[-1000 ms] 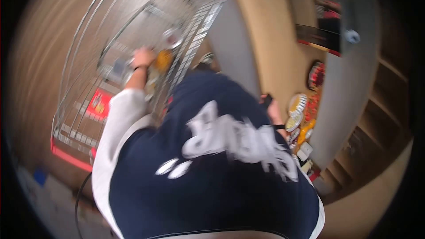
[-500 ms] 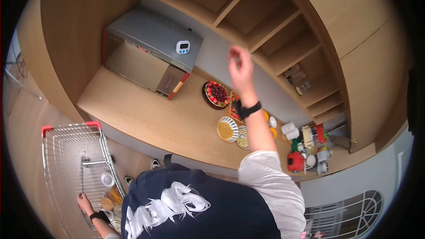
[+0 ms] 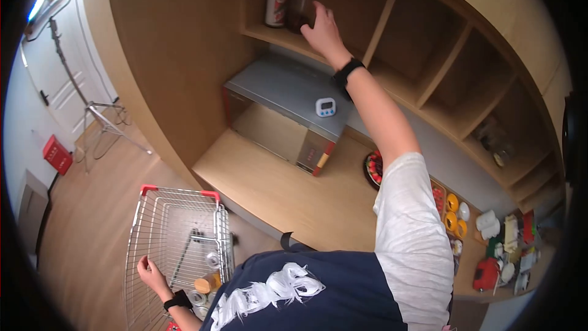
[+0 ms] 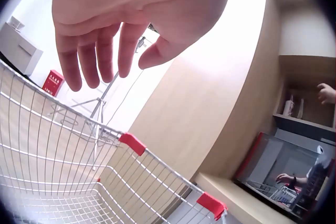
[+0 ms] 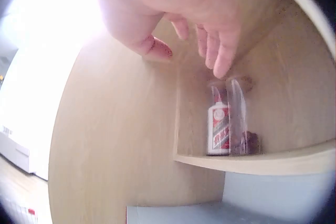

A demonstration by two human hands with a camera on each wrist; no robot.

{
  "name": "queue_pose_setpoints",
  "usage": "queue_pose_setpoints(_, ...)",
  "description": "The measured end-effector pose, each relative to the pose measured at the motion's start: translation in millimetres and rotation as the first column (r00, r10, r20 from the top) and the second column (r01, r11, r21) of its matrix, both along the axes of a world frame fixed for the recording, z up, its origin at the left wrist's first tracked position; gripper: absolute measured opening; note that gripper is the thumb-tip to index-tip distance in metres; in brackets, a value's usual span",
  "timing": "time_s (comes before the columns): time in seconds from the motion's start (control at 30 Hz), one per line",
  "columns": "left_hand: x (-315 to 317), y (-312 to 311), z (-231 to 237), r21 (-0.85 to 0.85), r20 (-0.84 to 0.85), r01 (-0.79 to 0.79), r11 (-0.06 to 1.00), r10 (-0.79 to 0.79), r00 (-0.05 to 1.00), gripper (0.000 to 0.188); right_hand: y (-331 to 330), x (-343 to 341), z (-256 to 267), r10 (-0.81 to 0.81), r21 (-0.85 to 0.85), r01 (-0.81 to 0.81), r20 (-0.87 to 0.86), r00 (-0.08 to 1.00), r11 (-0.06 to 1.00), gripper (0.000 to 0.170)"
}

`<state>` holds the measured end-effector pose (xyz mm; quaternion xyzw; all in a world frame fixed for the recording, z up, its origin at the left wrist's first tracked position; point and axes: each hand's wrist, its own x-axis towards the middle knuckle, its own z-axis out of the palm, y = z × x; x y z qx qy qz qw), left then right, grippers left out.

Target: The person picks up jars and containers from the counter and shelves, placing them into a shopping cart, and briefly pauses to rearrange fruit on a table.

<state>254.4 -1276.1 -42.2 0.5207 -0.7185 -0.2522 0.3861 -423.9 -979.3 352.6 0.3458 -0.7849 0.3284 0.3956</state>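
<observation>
My right hand [image 3: 324, 34] reaches up to a shelf compartment, fingers spread and slightly bent, with nothing held. Close by stands a clear jar [image 3: 299, 7] with dark contents at its bottom; in the right wrist view the fingertips hang above this jar [image 5: 239, 121]. Beside it is a white bottle [image 3: 277, 5] with a red and black label. My left hand [image 3: 153, 277] hovers over the wire shopping cart [image 3: 147, 224], its fingers loosely hanging and holding nothing in the left wrist view. Lidded jars, one with a wooden lid [image 3: 204, 284], lie in the cart.
Under the shelf sits a grey box-shaped appliance [image 3: 288, 89] with a white timer [image 3: 326, 107] on top. A fruit-topped cake [image 3: 373, 169], yellow cups [image 3: 452, 211] and a red item [image 3: 486, 274] line the wooden counter [image 3: 331, 199]. A tripod [image 3: 92, 107] stands at left.
My right hand has moved from above the counter up and left to the shelf jar. My left hand, earlier down among the jars in the cart, is now raised off them. The view has turned.
</observation>
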Motion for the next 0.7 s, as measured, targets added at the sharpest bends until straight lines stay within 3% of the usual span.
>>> queue_pose_setpoints(0.03, -2.1, 13.7, 19.1, -0.015, -0.007, 0.004, 1.0, -0.005, 1.0, 0.022, -19.7, -30.6, -2.0, -0.135, -0.059, 0.137, 0.049, 0.99, 0.989, 0.063)
queue_pose_setpoints(0.1, 4.9, 32.6, 40.6, -0.038, -0.006, -0.008, 0.999, 0.008, 1.0, 0.02, -33.6, -88.9, 7.3, -0.065, -0.037, 0.087, 0.411, 0.909, 0.995, 0.072)
queue_pose_setpoints(0.13, 12.1, 41.0, 45.1, -0.052, -0.008, -0.038, 0.998, 0.037, 0.999, 0.02, -36.7, -109.5, 10.9, -0.032, -0.051, 0.058, 0.41, 0.912, 0.997, 0.072)
queue_pose_setpoints(0.2, 32.9, 58.8, 49.6, -0.07, -0.047, -0.132, 0.989, 0.129, 0.991, 0.019, -48.3, -141.9, 13.5, 0.124, -0.074, -0.102, 0.705, 0.699, 0.992, 0.072)
queue_pose_setpoints(0.33, 81.3, 94.5, 36.1, -0.073, -0.046, -0.3, 0.951, 0.297, 0.954, 0.017, -90.8, -201.4, -17.6, 0.261, -0.211, -0.172, 0.536, 0.803, 0.962, 0.071)
queue_pose_setpoints(0.4, 104.1, 116.1, 26.7, -0.033, -0.049, -0.346, 0.938, 0.344, 0.938, 0.017, -113.1, -221.3, -33.9, 0.029, -0.356, 0.07, 0.265, 0.964, 0.932, 0.075)
queue_pose_setpoints(0.47, 106.8, 145.8, 34.9, 0.021, -0.067, -0.418, 0.908, 0.418, 0.906, 0.018, -103.0, -202.4, -20.1, 0.17, -0.24, -0.026, 0.6, 0.782, 0.97, 0.085)
queue_pose_setpoints(0.5, 111.2, 154.7, 39.4, 0.035, -0.08, -0.421, 0.906, 0.423, 0.903, 0.018, -110.4, -216.0, -27.8, 0.182, -0.226, -0.051, 0.607, 0.773, 0.973, 0.085)
queue_pose_setpoints(0.57, 120.1, 164.0, 44.9, 0.045, -0.074, -0.426, 0.904, 0.428, 0.901, 0.017, -119.4, -241.2, -43.0, -0.232, -0.187, 0.327, 0.399, 0.887, 0.926, 0.09)
queue_pose_setpoints(0.7, 103.4, 157.2, 54.6, 0.069, -0.104, -0.423, 0.904, 0.428, 0.898, 0.017, -105.4, -231.0, -39.4, -0.236, -0.199, 0.335, 0.4, 0.885, 0.921, 0.081)
